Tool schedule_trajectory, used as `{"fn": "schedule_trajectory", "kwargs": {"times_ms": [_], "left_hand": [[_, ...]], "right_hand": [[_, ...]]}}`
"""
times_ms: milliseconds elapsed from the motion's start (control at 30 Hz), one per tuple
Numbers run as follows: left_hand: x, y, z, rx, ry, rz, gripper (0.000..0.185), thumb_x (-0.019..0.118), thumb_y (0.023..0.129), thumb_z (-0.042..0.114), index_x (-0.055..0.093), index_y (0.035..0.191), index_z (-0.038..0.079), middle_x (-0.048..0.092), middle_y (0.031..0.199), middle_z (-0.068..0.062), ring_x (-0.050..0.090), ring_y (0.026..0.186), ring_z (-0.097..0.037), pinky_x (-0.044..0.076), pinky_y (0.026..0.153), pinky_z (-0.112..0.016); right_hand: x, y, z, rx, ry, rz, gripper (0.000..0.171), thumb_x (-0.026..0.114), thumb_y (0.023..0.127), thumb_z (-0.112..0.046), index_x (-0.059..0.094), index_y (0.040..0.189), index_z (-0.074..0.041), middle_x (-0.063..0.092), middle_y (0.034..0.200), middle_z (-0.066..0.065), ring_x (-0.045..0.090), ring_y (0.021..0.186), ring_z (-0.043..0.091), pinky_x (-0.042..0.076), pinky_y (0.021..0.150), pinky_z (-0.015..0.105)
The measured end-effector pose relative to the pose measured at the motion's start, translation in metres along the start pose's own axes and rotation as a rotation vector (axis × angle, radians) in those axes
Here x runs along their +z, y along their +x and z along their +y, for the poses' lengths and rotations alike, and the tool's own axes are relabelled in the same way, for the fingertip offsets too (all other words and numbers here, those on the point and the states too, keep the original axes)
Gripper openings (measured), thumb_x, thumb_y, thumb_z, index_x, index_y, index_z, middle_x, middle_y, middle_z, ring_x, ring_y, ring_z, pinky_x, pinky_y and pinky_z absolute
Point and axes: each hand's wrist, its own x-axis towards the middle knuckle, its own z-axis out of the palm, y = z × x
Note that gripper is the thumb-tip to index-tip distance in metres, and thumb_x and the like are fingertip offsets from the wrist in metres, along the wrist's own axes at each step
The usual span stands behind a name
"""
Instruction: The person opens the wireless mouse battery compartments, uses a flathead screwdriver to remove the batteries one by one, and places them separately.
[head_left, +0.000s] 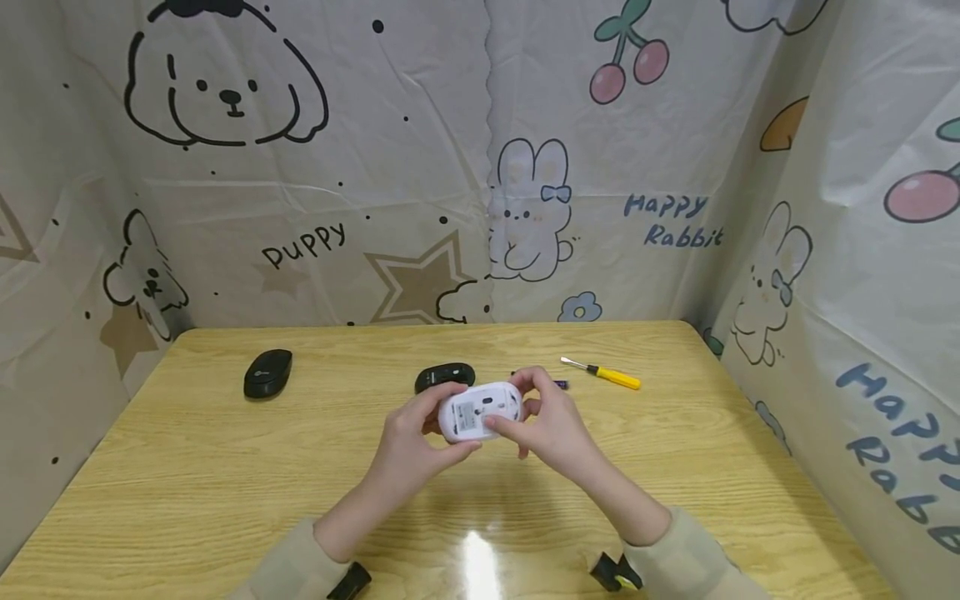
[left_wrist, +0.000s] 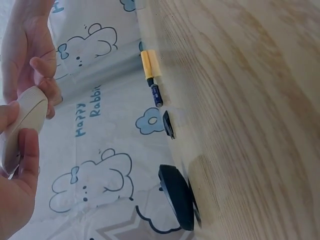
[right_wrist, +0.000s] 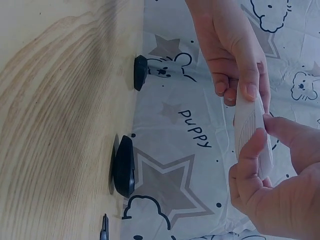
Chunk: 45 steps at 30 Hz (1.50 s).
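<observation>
Both hands hold a white computer mouse (head_left: 467, 416) above the table, its underside with a label turned up toward the head camera. My left hand (head_left: 411, 442) grips the left end, thumb along the near edge. At the other end my right hand (head_left: 558, 429) pinches the mouse, its thumb lying on the underside and its fingers behind. The right wrist view shows the ribbed side of the white mouse (right_wrist: 248, 125) between the fingers. Just behind it on the table lies a black mouse (head_left: 442, 375). A battery (head_left: 562, 384) is partly hidden behind my right hand.
Another black mouse (head_left: 267, 373) sits at the table's back left. A screwdriver (head_left: 613, 377) with a yellow handle lies at the back right. Near the battery is a small thin black piece (left_wrist: 168, 125). A printed cloth (head_left: 420, 167) hangs behind the wooden table (head_left: 225, 467).
</observation>
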Motion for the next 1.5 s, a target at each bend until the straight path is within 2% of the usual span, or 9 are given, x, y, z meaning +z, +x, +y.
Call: {"fn": "schedule_trajectory", "kwargs": {"times_ms": [267, 733, 967, 1167, 1500], "left_hand": [[-0.001, 0.0, 0.002, -0.028, -0.023, -0.003, 0.063, 0.084, 0.067, 0.004, 0.055, 0.123, 0.009, 0.064, 0.108, -0.004, 0.063, 0.088, -0.012, 0.057, 0.067, -0.02], [-0.001, -0.001, -0.002, -0.038, -0.035, -0.012, 0.064, 0.084, 0.067, 0.005, 0.055, 0.123, 0.011, 0.064, 0.109, -0.004, 0.063, 0.089, -0.012, 0.057, 0.069, -0.02], [-0.003, -0.002, -0.003, -0.064, -0.045, -0.021, 0.063, 0.083, 0.068, 0.005, 0.055, 0.124, 0.011, 0.064, 0.107, -0.004, 0.062, 0.087, -0.011, 0.057, 0.067, -0.02], [-0.005, -0.001, 0.0, -0.085, -0.077, -0.022, 0.063, 0.083, 0.069, 0.006, 0.054, 0.125, 0.008, 0.064, 0.106, -0.005, 0.063, 0.087, -0.012, 0.057, 0.069, -0.021], [-0.006, -0.002, -0.002, -0.145, -0.089, -0.02, 0.062, 0.083, 0.07, 0.009, 0.056, 0.125, 0.014, 0.064, 0.104, -0.002, 0.062, 0.088, -0.012, 0.057, 0.071, -0.021]], "right_hand": [[0.001, -0.001, -0.003, 0.024, 0.064, -0.019, 0.051, 0.079, 0.077, -0.017, 0.045, 0.114, -0.009, 0.047, 0.107, 0.01, 0.051, 0.054, 0.016, 0.039, 0.037, 0.021], [-0.001, 0.0, 0.001, 0.018, 0.073, -0.034, 0.048, 0.078, 0.078, -0.016, 0.046, 0.114, -0.009, 0.047, 0.107, 0.01, 0.053, 0.053, 0.015, 0.042, 0.037, 0.023], [-0.002, 0.0, 0.0, 0.026, 0.074, -0.037, 0.049, 0.078, 0.078, -0.017, 0.048, 0.116, -0.009, 0.048, 0.108, 0.011, 0.058, 0.06, 0.018, 0.042, 0.038, 0.021], [-0.006, 0.001, 0.0, 0.024, 0.045, -0.029, 0.047, 0.079, 0.077, -0.021, 0.051, 0.113, -0.012, 0.053, 0.104, 0.009, 0.052, 0.048, 0.016, 0.042, 0.039, 0.021], [-0.011, 0.0, -0.001, -0.012, 0.075, -0.03, 0.04, 0.074, 0.082, -0.018, 0.055, 0.116, -0.008, 0.054, 0.108, 0.013, 0.063, 0.072, 0.018, 0.05, 0.042, 0.026]]}}
